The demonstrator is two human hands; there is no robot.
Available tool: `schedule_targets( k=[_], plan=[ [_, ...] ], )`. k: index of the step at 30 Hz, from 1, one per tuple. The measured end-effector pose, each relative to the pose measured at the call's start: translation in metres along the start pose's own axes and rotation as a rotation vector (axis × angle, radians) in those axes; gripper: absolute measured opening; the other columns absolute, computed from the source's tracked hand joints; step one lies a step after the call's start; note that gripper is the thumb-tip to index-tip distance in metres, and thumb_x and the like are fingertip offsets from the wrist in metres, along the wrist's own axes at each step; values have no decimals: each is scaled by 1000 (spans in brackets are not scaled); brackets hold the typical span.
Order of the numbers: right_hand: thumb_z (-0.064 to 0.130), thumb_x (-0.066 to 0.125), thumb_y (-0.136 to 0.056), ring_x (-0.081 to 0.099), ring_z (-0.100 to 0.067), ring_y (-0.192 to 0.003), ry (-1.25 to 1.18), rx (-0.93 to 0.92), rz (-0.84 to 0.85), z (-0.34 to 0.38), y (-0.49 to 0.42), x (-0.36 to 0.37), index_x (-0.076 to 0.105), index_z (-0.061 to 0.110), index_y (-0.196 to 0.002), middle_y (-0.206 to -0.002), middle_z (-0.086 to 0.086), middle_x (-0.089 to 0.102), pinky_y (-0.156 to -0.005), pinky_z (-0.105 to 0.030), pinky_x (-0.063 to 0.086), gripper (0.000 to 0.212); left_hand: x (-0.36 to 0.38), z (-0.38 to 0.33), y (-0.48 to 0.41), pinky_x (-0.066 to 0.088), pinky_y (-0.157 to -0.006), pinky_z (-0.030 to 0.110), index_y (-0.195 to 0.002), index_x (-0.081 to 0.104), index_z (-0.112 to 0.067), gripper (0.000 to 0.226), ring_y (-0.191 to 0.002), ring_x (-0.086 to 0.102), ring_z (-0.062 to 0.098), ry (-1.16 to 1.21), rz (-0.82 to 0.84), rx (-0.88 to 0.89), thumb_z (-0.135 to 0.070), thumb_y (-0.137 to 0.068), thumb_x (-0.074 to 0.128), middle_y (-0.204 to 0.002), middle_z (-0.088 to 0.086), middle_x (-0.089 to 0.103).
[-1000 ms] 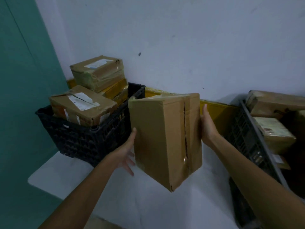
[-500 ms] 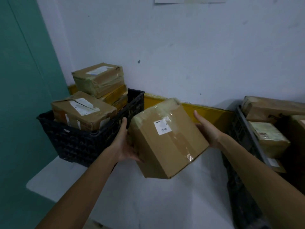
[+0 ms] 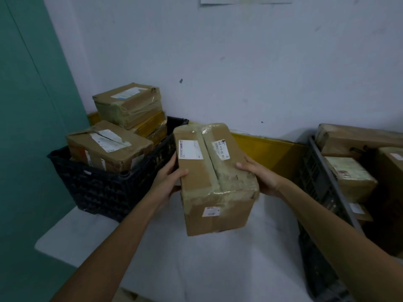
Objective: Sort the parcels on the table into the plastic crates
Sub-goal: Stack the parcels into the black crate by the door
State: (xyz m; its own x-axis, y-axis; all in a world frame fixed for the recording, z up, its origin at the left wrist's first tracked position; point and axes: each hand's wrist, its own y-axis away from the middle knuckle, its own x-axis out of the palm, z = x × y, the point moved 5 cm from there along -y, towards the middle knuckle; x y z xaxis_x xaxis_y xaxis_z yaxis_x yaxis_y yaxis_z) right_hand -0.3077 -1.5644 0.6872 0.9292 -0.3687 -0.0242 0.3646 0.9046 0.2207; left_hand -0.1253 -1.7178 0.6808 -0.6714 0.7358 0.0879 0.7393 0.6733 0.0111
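Head view. Both bare hands hold one cardboard parcel (image 3: 214, 179) in the air above the white table (image 3: 152, 264), between the two crates.

Left hand (image 3: 169, 178): palm pressed on the parcel's left side, fingers mostly hidden behind the box, thumb (image 3: 182, 172) hooked over the top left edge. Clamped on the parcel.

Right hand (image 3: 260, 176): cupped against the right side, fingertips (image 3: 239, 165) lying on the taped top face near the right edge. Also clamped on the parcel.

Parcel sits tilted, near end lower, top face toward the camera. Between the two thumbs runs a band of clear tape along the centre seam. Just beyond the left thumb, a white label (image 3: 190, 149); just beyond the right fingertips, a second white label (image 3: 221, 149) with printed characters. Below both hands, on the near end face, a small white sticker (image 3: 211, 211).

Left of the left hand: black plastic crate (image 3: 98, 188), standing on the table, stacked with taped brown parcels (image 3: 109, 146) rising above its rim.

Right of the right hand: grey crate (image 3: 320, 184), holding more parcels (image 3: 349, 178); its lower part is too dark to read.

Beyond the fingers: pale wall (image 3: 218, 62) with a yellow strip (image 3: 266, 151) along its base.
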Motion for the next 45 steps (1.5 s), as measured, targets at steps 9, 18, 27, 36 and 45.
schedule_targets(
  k=[9, 18, 27, 36, 45],
  plan=[
    [30, 72, -72, 60, -16, -110, 61, -178, -197, 6, 6, 5, 31, 40, -142, -123, 6, 58, -86, -34, 53, 81, 27, 3, 14, 54, -84, 22, -145, -8, -47, 114, -114, 49, 3, -147, 179, 54, -17, -73, 76, -137, -13, 39],
    [19, 76, -76, 61, -20, -103, 122, -263, -450, 15, 18, -5, 25, 24, -133, -123, -7, 56, -81, -32, 55, 77, 46, 11, 16, 45, -87, 25, -146, 6, -33, 106, -119, 41, 9, -153, 95, 106, 0, -72, 75, -145, -4, 33],
    [35, 64, -86, 45, -22, -128, 324, -222, -611, 7, 58, -36, -10, 35, -149, -147, 2, 38, -103, -34, 40, 97, 91, 13, 0, 44, -76, 14, -143, 24, -29, 85, -117, 44, 8, -148, 168, 121, -4, -77, 72, -129, -13, 43],
    [28, 60, -91, 47, -26, -126, 305, -275, -783, 23, 72, -50, -3, 35, -150, -143, -4, 44, -101, -37, 41, 86, 113, 7, -7, 48, -89, 31, -138, 37, -26, 73, -107, 53, 12, -222, 45, 132, -25, -76, 76, -116, -10, 51],
    [24, 60, -91, 50, -18, -114, 225, -330, -715, 43, 31, -21, 0, 38, -149, -132, 2, 47, -100, -40, 46, 85, 67, -1, -15, 47, -81, 21, -140, 37, -27, 76, -110, 55, 16, -215, 103, 113, -21, -75, 76, -119, -3, 57]
  ],
)
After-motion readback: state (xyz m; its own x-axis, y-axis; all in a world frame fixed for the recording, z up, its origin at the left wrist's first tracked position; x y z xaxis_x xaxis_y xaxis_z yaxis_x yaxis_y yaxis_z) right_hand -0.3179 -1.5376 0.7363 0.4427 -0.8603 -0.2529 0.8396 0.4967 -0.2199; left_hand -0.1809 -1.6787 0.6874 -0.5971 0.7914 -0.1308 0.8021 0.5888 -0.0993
